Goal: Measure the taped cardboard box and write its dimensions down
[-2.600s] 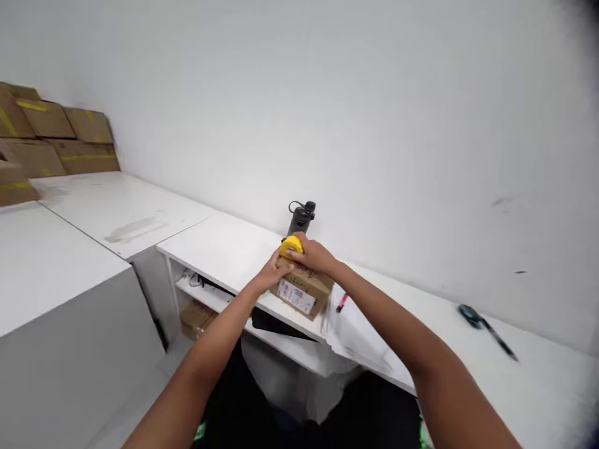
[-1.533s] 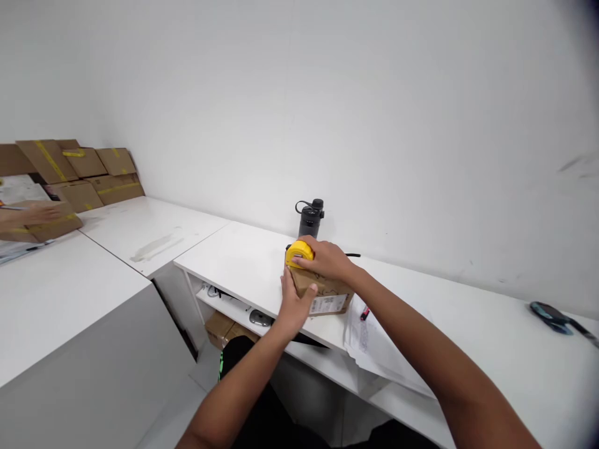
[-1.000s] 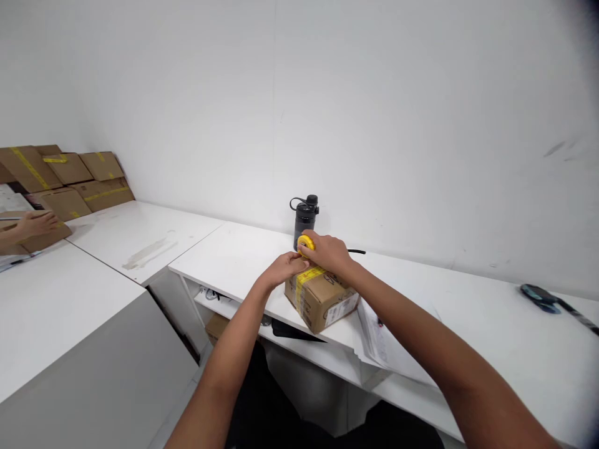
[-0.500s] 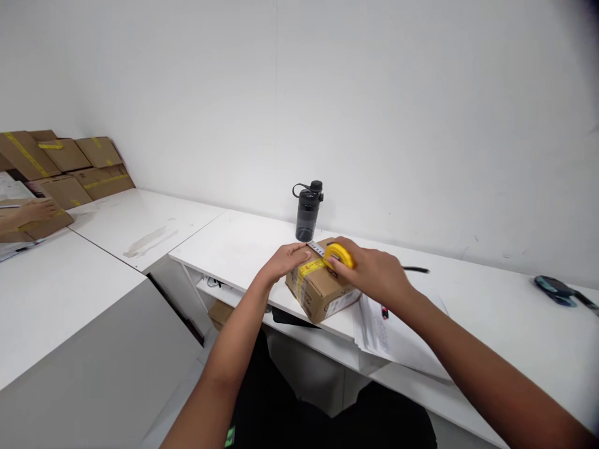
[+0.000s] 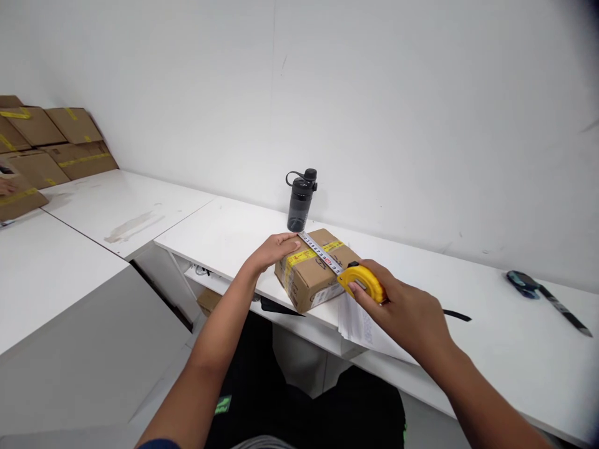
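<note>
A small cardboard box [image 5: 309, 284] with yellow tape lies on the white desk [image 5: 234, 240] near its front edge. My right hand [image 5: 405, 312] is closed on a yellow tape measure [image 5: 361, 282] at the box's right end. Its white blade [image 5: 322, 251] runs across the top of the box to the far left corner. My left hand [image 5: 271, 249] rests on that corner with fingers pressed down on the blade's end.
A dark water bottle [image 5: 299, 201] stands behind the box by the wall. Papers [image 5: 369, 327] lie under my right hand. A dark tool [image 5: 543, 293] lies far right. Taped cardboard boxes [image 5: 51, 140] are stacked at far left on another counter.
My right hand has pulled the tape measure to the right, drawing the blade out over the box. My left hand stayed on the box's left corner. The view shifted slightly.
</note>
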A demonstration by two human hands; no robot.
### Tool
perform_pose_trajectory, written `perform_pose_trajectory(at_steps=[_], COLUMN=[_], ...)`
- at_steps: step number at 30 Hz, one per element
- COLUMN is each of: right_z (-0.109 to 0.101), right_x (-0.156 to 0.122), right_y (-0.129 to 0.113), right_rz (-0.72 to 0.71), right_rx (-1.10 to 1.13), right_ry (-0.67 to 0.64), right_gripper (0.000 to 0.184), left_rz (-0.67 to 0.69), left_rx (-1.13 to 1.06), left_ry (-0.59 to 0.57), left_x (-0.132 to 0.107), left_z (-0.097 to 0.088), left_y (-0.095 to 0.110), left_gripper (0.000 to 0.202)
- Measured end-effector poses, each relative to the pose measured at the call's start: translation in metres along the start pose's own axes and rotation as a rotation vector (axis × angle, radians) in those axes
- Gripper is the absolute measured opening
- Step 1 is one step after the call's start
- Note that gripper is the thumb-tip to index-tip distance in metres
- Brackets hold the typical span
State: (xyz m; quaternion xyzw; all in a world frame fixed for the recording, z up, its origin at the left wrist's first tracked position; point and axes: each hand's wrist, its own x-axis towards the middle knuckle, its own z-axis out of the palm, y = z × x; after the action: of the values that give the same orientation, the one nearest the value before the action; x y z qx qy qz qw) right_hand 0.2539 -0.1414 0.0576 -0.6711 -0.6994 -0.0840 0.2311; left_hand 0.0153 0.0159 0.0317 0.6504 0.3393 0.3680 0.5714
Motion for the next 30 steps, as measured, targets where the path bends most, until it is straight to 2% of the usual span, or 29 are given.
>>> perform_pose_trajectory(at_steps=[5, 9, 12, 15, 17, 20, 24, 27, 30], right_z=[0.001, 0.02, 0.034, 0.038, 0.035, 0.029, 0.03, 0.036, 0.039], right_x=[0.035, 0.087, 0.124, 0.142, 0.142, 0.132, 0.114, 0.102, 0.096], right_y=[-0.019, -0.045, -0.063, -0.068, -0.06, -0.036, -0.004, -0.001, -0.015], right_rz=[-0.012, -0.058, -0.055, -0.052, -0.054, 0.013, 0.092, 0.112, 0.034], right_rx=[0.03, 0.031, 0.056, 0.081, 0.1, 0.197, 0.639, 0.902, 1.033], right_ry=[-0.025, -0.14, -0.163, -0.171, -0.15, -0.051, 0.084, 0.023, -0.082], right_gripper=[0.046, 0.05, 0.057, 0.058, 0.059, 0.066, 0.063, 0.063, 0.064], left_rz=[-0.031, -0.01, 0.007, -0.018, -0.046, -0.078, -0.207, -0.234, -0.133], left_rx=[-0.009, -0.005, -0.037, -0.041, -0.01, 0.047, 0.014, -0.091, -0.107], left_ry=[0.041, 0.043, 0.027, 0.049, 0.123, 0.263, 0.259, 0.275, 0.366], left_x=[-0.002, -0.006, -0.006, -0.005, -0.008, -0.025, -0.065, -0.087, -0.09], left_z=[0.002, 0.003, 0.004, 0.004, 0.003, -0.005, -0.022, -0.031, -0.034], left_y=[0.001, 0.004, 0.004, 0.004, 0.003, 0.0, -0.012, -0.029, -0.051], left_gripper=[0.052, 0.049, 0.049, 0.053, 0.058, 0.063, 0.062, 0.065, 0.068])
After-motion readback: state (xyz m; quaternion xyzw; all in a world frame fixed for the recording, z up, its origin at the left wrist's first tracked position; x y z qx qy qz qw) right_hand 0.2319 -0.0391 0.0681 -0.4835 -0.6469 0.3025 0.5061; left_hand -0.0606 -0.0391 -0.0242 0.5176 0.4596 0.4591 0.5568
